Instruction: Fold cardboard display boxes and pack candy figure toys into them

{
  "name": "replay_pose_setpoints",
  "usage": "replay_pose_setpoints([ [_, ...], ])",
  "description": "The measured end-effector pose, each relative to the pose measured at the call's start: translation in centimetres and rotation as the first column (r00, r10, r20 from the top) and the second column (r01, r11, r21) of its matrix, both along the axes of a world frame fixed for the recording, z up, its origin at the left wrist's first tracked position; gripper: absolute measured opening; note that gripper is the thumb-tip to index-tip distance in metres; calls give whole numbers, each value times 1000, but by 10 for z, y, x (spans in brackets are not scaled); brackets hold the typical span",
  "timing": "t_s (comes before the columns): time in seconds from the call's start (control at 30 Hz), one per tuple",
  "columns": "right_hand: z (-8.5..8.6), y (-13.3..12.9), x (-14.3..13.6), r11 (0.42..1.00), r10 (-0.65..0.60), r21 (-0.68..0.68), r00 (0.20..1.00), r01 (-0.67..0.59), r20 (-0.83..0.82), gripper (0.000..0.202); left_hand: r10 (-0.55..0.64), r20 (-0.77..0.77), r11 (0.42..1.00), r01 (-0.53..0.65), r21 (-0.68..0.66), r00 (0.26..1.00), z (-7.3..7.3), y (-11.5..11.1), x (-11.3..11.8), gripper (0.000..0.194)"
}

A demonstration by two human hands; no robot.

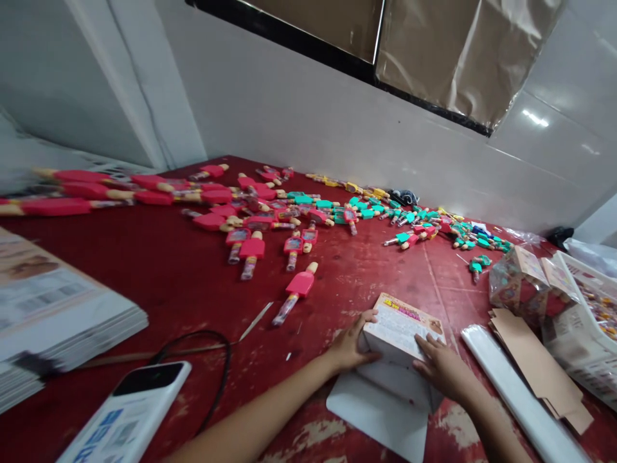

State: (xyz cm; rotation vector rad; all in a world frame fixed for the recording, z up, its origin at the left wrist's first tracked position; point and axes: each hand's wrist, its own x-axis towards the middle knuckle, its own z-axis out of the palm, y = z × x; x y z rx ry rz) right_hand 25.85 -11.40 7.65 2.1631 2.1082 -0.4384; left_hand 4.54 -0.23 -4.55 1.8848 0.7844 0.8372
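Observation:
A small printed cardboard box (402,328) sits tilted between my hands, with a white flap (385,411) spread out toward me on the red table. My left hand (354,344) grips the box's left side, thumb on the near edge and fingers round the far corner. On the right, my right hand (446,366) rests its fingers over the box's top edge and side, holding it from there. Just beyond my left hand lies a pink toy-like stick (299,283) with a clear tube. The inside of the box is mostly hidden.
Many pink sticks (214,193) and green ones (369,212) lie scattered at the back. Stacked flat printed cards (72,315) and a white power bank (139,405) with a black cable are left. Wrapped boxes (518,273), brown cardboard (540,373) and a white basket (585,347) stand right.

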Motion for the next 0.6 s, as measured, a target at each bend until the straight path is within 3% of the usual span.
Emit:
replay_pose_setpoints([
  [0.07, 2, 8, -14, 999, 33, 43, 999, -32, -36, 60, -5, 20, 1000, 5, 8, 1000, -3, 1, 0, 79],
  [0.17, -9, 19, -43, 993, 10, 114, 999, -16, 54, 76, -16, 51, 1000, 15, 18, 999, -9, 6, 0, 72],
  [0.27, -26, 24, -58, 983, -20, 185, 988, -9, 152, 61, -36, 76, 999, 35, 8, 996, -11, 12, 0, 66],
  [0.4, -35, 25, -51, 965, 15, 255, 984, -60, 177, 50, -34, 106, 999, 38, -36, 994, -3, 6, -2, 81],
  [0.5, -28, 21, -37, 951, 3, 305, 988, -51, 155, 48, 159, 157, 986, -148, -78, 975, 6, -22, -6, 81],
  [0.57, -18, 15, -29, 929, -70, 368, 990, 18, 126, 47, 345, 207, 928, -301, -218, 915, 11, -46, -8, 73],
  [0.6, -12, 10, -25, 912, -114, 406, 988, 61, 108, 47, 359, 233, 909, -281, -309, 904, 14, -58, -7, 71],
])
